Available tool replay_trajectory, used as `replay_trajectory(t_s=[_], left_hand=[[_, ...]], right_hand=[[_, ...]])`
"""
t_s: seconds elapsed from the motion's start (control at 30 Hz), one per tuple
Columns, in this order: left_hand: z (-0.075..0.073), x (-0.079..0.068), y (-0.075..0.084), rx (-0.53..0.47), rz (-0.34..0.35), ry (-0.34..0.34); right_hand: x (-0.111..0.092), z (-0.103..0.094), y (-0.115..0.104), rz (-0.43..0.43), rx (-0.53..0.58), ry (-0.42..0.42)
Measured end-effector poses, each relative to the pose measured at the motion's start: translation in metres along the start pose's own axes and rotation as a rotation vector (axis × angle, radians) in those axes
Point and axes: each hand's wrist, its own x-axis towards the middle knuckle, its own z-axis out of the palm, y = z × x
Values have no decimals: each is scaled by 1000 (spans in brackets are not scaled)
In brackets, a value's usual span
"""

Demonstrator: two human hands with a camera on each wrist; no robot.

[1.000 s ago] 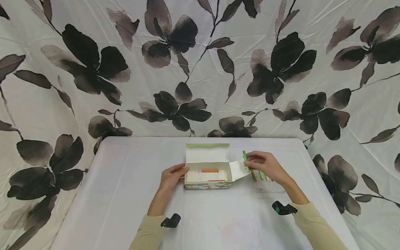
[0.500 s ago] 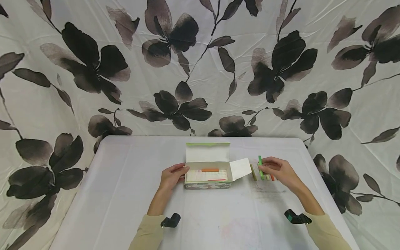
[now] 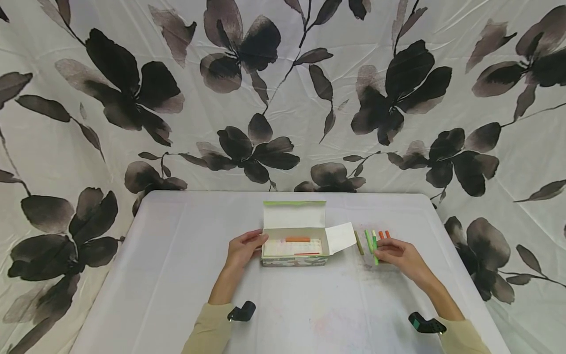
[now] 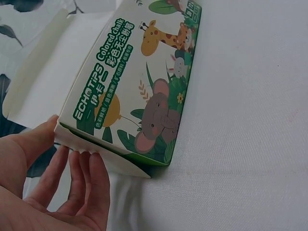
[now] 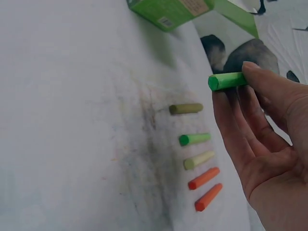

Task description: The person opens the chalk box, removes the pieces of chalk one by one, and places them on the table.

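Observation:
A chalk box [image 3: 292,262] stands on the table with its lid raised and its right end flap folded out. My left hand [image 3: 242,248] holds the box at its left end, thumb on the corner and fingers against the end flap [image 4: 103,156]. Inside lies an orange chalk [image 3: 297,239]; a thin red strip shows near the front edge. Between thumb and fingers, my right hand [image 5: 269,125] pinches a bright green chalk [image 5: 227,81] above the table. Beneath it lie an olive chalk [image 5: 187,109], a green chalk [image 5: 195,139], a pale yellow chalk [image 5: 199,160] and two orange chalks [image 5: 204,178].
The white table [image 3: 177,275] has chalk smudges [image 5: 154,139] beside the row of sticks. A flower-printed cloth [image 3: 309,98] hangs behind the table. The box's white end flap [image 3: 340,237] reaches toward the row.
My right hand has moved right and toward me, carrying the green chalk from beside the box flap to over the row of chalks. My left hand stays on the box.

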Motion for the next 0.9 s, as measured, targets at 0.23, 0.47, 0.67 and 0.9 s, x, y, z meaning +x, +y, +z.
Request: replay_trajectory(t_s=[0.23,0.47,0.67,0.9], left_hand=[[0,2,1,2,-2,3],[0,1,0,6,-3,3],[0,0,1,-4,3,-1],[-1,0,-1,-14,4,1]], right_hand=[[-2,9,17,9,22,-30],[-6,21,31,36,2,-60],[-8,29,35,27,-69,-51],[-8,43,30,-40,-267,53]])
